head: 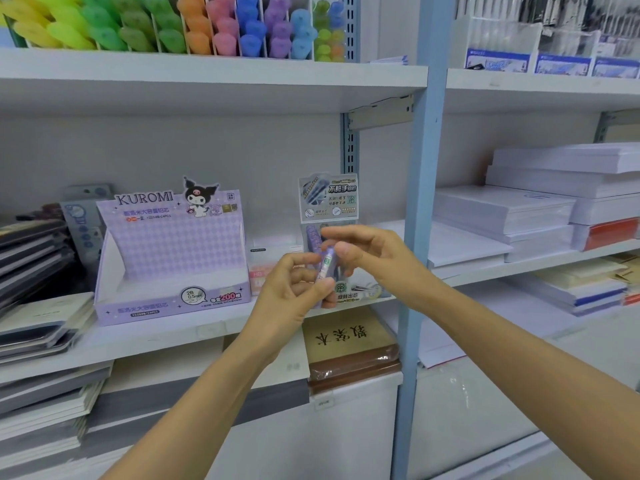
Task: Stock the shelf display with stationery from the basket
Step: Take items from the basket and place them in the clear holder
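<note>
1. A white shelf unit [214, 81] fills the view, with a pale blue upright post [417, 202] right of centre.
2. Stacks of white paper [512, 209] lie on the middle shelf, right of the post.
3. A purple Kuromi display box [166, 258] stands on the middle shelf, left of the hands, with its tray facing near.
4. Dark and pale notebooks [34, 258] are piled at the far left.
5. A row of coloured pens [173, 26] stands in dividers on the top shelf.
6. A brown wrapped pack [349, 355] sits on the shelf below, under the hands.
7. A grey display box [328, 197] stands just right of the Kuromi box. Its lower part is hidden behind the hands.
8. The right hand [370, 258] is curled, with the forefinger arched over and the thumb pressed to the upper end of the lead tube.
9. The left hand [294, 285] has its fingers curled round the tube's lower end.
10. The lead tube [325, 266], small and purple-white, is held nearly upright between both hands, in front of the grey display box.
</note>
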Demonstrator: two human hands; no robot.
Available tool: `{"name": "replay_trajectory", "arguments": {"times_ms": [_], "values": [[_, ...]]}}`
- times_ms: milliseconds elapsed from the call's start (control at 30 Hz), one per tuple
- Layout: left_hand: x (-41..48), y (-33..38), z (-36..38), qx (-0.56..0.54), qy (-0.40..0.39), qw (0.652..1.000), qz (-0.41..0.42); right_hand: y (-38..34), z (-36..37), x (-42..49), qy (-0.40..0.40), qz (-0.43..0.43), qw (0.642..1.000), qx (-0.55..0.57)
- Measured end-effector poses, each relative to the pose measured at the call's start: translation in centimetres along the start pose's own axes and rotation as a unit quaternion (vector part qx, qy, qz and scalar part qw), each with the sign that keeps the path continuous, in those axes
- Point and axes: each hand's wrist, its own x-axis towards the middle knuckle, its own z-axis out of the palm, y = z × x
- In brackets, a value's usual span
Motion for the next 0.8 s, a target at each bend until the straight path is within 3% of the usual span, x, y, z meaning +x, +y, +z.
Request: {"name": "replay_trajectory", "arguments": {"times_ms": [67,167,333,400,433,500,533,600,700,800], "values": [[0.1,0.3,0.5,-0.033,0.004,0.999,-0.001,-0.2,-0.1,-0.4,-0.028,0.002,0.999,0.019],[0.3,0.4,0.8,-0.044,-0.001,0.999,0.017,-0.3,-1.0,-0.5,-0.004,0.006,0.998,0.063],[0.5,0.5,1.5,0.001,-0.013,0.999,0.032,-0.2,-2.0,-0.7,-0.021,0.007,0.999,0.04],[0.6,0.2,2.1,0.071,0.021,0.996,0.05,-0.1,-2.4,-0.3,0.012,-0.007,0.999,0.037],[0.6,0.0,2.1,0.144,0.054,0.984,0.084,0.0,-2.7,0.0,0.048,-0.014,0.998,0.036],[0.7,-0.4,1.9,0.321,0.094,0.924,0.186,0.4,-3.7,0.7,0.139,-0.016,0.99,0.015],[0.9,-0.7,1.8,0.391,0.079,0.891,0.218,0.7,-4.1,0.9,0.18,-0.011,0.984,-0.013],[1.2,-1.3,1.7,0.483,0.015,0.85,0.207,1.9,-4.3,1.1,0.215,0.017,0.971,-0.099],[1.4,-2.4,1.4,0.543,-0.031,0.821,0.174,4.3,-3.2,0.9,0.182,0.076,0.953,-0.228],[1.4,-2.7,0.9,0.538,-0.026,0.82,0.192,5.6,-2.7,0.9,0.2,0.111,0.956,-0.182]]}}
